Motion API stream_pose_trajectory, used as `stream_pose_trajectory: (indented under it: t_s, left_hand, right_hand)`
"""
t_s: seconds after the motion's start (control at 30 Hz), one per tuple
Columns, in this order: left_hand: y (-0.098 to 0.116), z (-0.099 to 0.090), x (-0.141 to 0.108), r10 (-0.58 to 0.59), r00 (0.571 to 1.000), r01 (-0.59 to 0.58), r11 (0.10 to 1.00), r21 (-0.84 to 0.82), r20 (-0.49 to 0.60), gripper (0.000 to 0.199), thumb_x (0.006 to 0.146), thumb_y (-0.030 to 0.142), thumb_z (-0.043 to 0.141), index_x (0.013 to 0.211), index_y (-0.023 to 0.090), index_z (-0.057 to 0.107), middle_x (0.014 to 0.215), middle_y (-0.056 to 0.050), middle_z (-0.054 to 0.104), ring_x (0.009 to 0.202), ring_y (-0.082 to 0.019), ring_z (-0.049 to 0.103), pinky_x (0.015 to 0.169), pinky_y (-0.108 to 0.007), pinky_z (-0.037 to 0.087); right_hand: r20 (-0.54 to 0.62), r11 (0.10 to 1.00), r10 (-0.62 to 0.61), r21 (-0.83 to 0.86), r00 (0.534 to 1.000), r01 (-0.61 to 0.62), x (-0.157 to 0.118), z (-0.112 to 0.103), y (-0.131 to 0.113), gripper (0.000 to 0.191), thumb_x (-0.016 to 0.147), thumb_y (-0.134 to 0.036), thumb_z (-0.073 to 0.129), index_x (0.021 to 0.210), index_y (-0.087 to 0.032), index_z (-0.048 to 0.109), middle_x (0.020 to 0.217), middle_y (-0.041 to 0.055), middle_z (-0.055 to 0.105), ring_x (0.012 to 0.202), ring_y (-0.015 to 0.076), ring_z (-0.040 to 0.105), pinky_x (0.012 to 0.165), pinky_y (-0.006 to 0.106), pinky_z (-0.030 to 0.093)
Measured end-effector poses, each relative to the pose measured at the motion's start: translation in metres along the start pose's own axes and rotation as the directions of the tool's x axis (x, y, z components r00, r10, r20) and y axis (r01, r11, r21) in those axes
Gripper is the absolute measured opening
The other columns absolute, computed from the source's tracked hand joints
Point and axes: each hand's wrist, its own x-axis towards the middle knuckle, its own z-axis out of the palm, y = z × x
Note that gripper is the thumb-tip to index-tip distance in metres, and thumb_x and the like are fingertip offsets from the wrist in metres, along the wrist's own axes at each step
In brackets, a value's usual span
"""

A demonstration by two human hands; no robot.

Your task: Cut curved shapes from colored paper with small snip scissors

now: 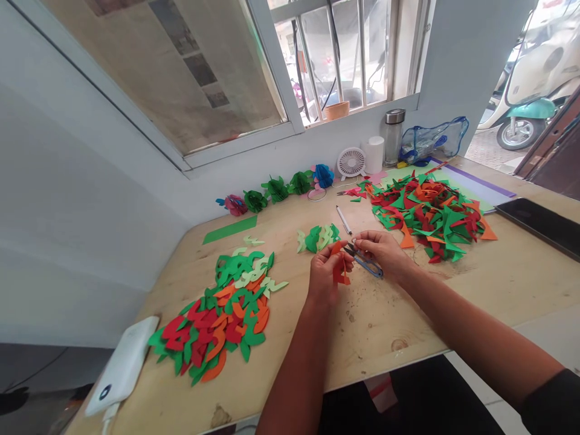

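Observation:
My left hand [322,269] is closed on a piece of orange-red paper [341,275], which hangs down below the fingers. Facing it, my right hand [380,249] pinches small blue-handled scissors [371,266]. Their dark blades point toward the paper, close to my left fingertips. Just behind both hands lies a small group of green and pale green paper cutouts [319,238]. A white pen [344,220] rests on the table beyond my right hand.
Curved cutouts [217,320] in red, orange and green are piled at left, near a white power bank [122,362]. Paper scraps [430,211] heap at right beside a black phone [541,226]. Along the wall stand paper ornaments [276,189], a small fan [351,163] and a bottle [393,139].

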Motion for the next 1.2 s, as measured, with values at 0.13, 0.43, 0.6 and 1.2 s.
stream_pose_trajectory:
  t_s: [0.13,0.43,0.6,1.2]
  left_hand:
    - [0.001,0.000,0.000,-0.033,0.999,0.034,0.998,-0.046,0.015,0.035,0.061,0.023,0.063,0.093,0.011,0.064,0.060,0.000,0.060,0.049,-0.008,0.052,0.051,-0.022,0.039]
    - [0.002,0.002,-0.003,-0.002,0.999,0.000,0.999,0.053,0.033,0.030,0.063,0.026,0.060,0.089,0.013,0.066,0.057,0.001,0.058,0.048,-0.009,0.051,0.048,-0.020,0.040]
    - [0.001,0.003,-0.004,0.021,0.997,-0.033,0.987,0.159,0.076,0.031,0.065,0.027,0.059,0.092,0.015,0.069,0.056,0.000,0.059,0.047,-0.008,0.050,0.045,-0.019,0.040]
    - [-0.006,0.000,0.001,0.174,0.984,-0.178,0.932,0.315,0.043,0.036,0.065,0.019,0.057,0.097,0.016,0.073,0.053,0.001,0.058,0.049,-0.009,0.051,0.044,-0.018,0.040]
  right_hand:
    - [0.021,1.000,0.007,0.028,1.000,-0.008,-0.001,0.001,0.000,0.022,0.063,-0.033,0.073,0.072,-0.015,0.064,0.063,-0.0009,0.060,0.049,0.0052,0.042,0.046,0.020,0.031]
    - [-0.020,0.998,-0.047,-0.053,0.999,0.046,-0.005,0.005,-0.005,0.016,0.064,-0.030,0.067,0.068,-0.017,0.060,0.059,-0.0026,0.057,0.050,0.0075,0.043,0.048,0.022,0.031]
    - [-0.035,0.978,-0.125,-0.171,0.992,0.117,-0.008,0.009,-0.010,0.012,0.065,-0.028,0.062,0.068,-0.017,0.058,0.056,-0.0035,0.054,0.052,0.0092,0.046,0.050,0.023,0.034]
    - [0.044,0.998,-0.025,0.065,0.999,0.022,-0.003,0.003,-0.002,0.015,0.064,-0.026,0.070,0.072,-0.015,0.064,0.059,-0.0026,0.057,0.050,0.0063,0.042,0.048,0.021,0.029]
